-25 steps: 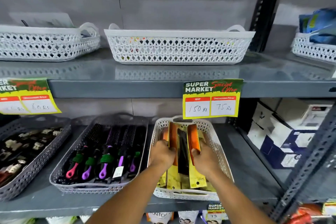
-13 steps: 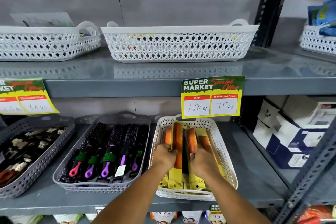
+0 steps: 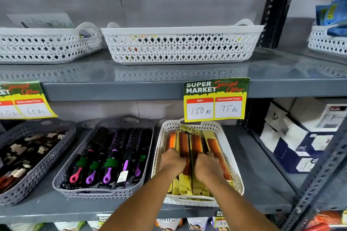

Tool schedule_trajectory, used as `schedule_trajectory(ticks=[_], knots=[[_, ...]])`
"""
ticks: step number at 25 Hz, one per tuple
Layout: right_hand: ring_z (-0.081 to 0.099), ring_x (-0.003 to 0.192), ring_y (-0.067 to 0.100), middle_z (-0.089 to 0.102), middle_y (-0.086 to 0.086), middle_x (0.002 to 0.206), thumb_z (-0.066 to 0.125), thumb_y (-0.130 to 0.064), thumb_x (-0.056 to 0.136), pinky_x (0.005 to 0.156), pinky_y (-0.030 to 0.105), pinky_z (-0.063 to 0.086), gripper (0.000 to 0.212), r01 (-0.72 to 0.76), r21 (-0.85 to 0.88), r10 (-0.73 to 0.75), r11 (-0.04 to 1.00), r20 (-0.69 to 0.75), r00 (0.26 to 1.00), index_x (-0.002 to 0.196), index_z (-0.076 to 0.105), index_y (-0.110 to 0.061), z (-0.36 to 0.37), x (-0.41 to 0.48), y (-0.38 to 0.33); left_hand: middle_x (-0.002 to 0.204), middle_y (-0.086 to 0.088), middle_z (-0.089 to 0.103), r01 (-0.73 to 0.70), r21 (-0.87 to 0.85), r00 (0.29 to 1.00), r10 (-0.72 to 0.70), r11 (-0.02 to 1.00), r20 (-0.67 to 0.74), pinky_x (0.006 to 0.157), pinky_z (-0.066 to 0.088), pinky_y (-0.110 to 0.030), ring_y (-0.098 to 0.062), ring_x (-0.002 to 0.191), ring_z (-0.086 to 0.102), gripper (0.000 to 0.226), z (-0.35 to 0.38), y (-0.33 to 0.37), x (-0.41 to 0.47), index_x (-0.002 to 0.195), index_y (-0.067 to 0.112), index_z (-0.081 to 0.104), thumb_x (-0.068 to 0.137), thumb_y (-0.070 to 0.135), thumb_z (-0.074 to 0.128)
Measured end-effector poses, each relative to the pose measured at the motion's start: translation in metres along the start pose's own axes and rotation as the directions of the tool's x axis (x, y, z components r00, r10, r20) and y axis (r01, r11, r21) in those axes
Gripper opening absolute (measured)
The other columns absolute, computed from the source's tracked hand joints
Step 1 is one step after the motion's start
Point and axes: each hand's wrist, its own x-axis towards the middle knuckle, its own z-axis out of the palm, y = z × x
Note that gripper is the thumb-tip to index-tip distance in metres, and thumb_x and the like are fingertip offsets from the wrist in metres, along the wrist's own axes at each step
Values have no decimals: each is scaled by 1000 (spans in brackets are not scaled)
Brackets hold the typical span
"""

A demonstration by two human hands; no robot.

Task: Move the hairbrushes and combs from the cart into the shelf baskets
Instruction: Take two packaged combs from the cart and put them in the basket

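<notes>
A white lattice basket (image 3: 228, 148) on the lower shelf holds several orange combs (image 3: 197, 143) on yellow cards. Both my hands are inside it, fingers curled down on the packs. My left hand (image 3: 171, 161) presses the left group and my right hand (image 3: 206, 166) the right group, with a black comb showing in the gap between them. To the left, a grey basket (image 3: 105, 191) holds several round hairbrushes (image 3: 112, 154) with pink and purple handles. The cart is out of view.
A grey basket of hair clips (image 3: 28, 155) sits at far left. The upper shelf carries white baskets (image 3: 180, 47). Yellow price tags (image 3: 216, 99) hang from the shelf edge. Boxes (image 3: 304, 137) fill the right bay beyond a black upright post.
The comb packs stood tilted up between my hands; now they lie lower and flatter in the basket, and my hands have come closer together on top of them.
</notes>
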Motion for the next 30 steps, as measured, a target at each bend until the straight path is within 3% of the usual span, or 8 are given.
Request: schedule_trajectory(ticks=[4, 8, 10, 13, 17, 24, 28, 30], knots=[[52, 105, 30, 52, 10, 120, 56, -23, 87, 84, 42, 48, 27, 18, -11, -18, 1000, -3, 1000, 113, 60, -17, 1, -1, -1, 72, 5, 54, 0, -28, 1000, 0, 1000, -5, 54, 52, -24, -11, 64, 61, 18, 2, 0, -1, 73, 19, 56, 82, 28, 68], [51, 106, 30, 52, 9, 120, 55, -24, 88, 83, 42, 49, 29, 26, -32, -26, 999, -12, 1000, 116, 60, -17, 2, -2, -2, 73, 10, 34, -30, -20, 999, 30, 999, -23, 67, 56, -31, -16, 75, 62, 27, 0, 1, -4, 104, 17, 60, 82, 29, 70], [51, 106, 30, 53, 8, 119, 54, -25, 89, 82, 42, 49, 29, 31, -35, -32, 999, -22, 999, 115, 61, -17, 2, -2, -2, 79, 6, 39, -27, -19, 999, 27, 999, -19, 73, 59, -35, -19, 80, 65, 30, -1, 1, -6, 108, 16, 59, 83, 29, 69], [53, 106, 30, 55, 9, 118, 52, -23, 90, 83, 42, 51, 28, 37, -33, -38, 999, -22, 999, 115, 61, -17, 1, -2, -3, 118, -10, 57, -23, -12, 999, 22, 1000, -28, 72, 55, -33, -25, 89, 66, 27, -1, 2, -11, 108, 14, 57, 85, 26, 66], [52, 107, 30, 56, 9, 118, 48, -22, 91, 84, 42, 50, 28, 36, -48, -38, 998, -22, 999, 115, 60, -17, 0, -2, -4, 142, -23, 45, -30, -1, 999, 30, 1000, -35, 71, 50, -30, -32, 107, 63, 41, 0, 5, -18, 125, 14, 47, 87, 14, 60], [52, 108, 30, 55, 8, 121, 50, -22, 90, 86, 42, 49, 25, 51, -40, -52, 998, -25, 998, 113, 61, -18, 0, -5, -2, 130, -19, 58, -41, 3, 997, 41, 999, -59, 76, 44, -26, -26, 116, 60, 35, 1, 7, -25, 122, 14, 52, 89, 22, 57], [51, 111, 30, 54, 7, 124, 50, -25, 91, 89, 43, 48, 26, 48, -32, -49, 998, -31, 998, 114, 59, -20, -2, -7, -1, 112, -17, 63, -44, 89, 997, 49, 995, -61, 95, 48, -31, -27, 103, 65, 30, 1, 8, -28, 115, 10, 56, 87, 19, 55], [50, 114, 30, 53, 6, 126, 49, -25, 90, 91, 43, 46, 27, 39, -25, -40, 999, -38, 998, 115, 59, -23, -4, -8, -1, 112, -15, 62, -57, 128, 997, 64, 990, -51, 94, 53, -38, -28, 96, 65, 27, 1, 8, -30, 113, 10, 57, 87, 16, 54]])
